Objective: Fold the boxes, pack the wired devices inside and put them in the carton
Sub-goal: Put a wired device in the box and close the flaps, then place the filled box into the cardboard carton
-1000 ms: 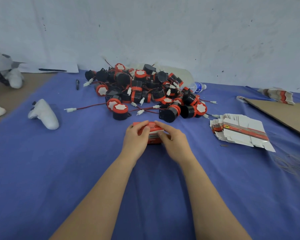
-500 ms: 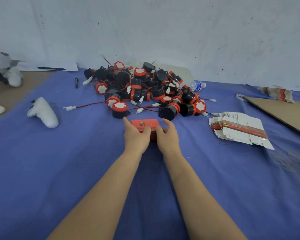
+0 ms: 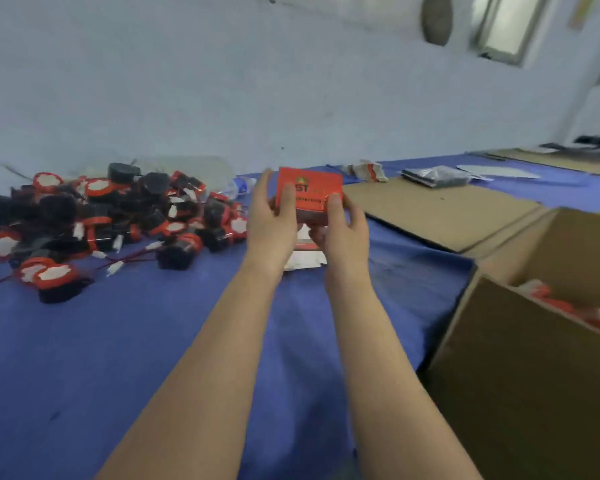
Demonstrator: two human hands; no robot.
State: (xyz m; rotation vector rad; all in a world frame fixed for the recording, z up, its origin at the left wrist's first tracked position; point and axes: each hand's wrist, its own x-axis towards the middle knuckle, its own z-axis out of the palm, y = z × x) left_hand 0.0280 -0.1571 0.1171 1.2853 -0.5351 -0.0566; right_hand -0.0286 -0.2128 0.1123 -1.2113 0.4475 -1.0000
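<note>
Above the blue cloth (image 3: pixel 118 358): one red box (image 3: pixel 309 183) held up in both hands, clear of the table.
Left hand (image 3: pixel 274 223) grips the box's left edge, thumb on the front; right hand (image 3: pixel 343 233) grips the right edge the same way. Flat white box blanks (image 3: pixel 305 259) lie beneath the hands. Pile of black-and-red wired devices (image 3: pixel 118 209) to the left. Open carton (image 3: pixel 499 358) at lower right, red boxes (image 3: pixel 568 306) inside.

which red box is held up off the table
The folded red box gripped between left hand and right hand; the flat blanks lie on the cloth, other boxes sit in the carton.
</note>
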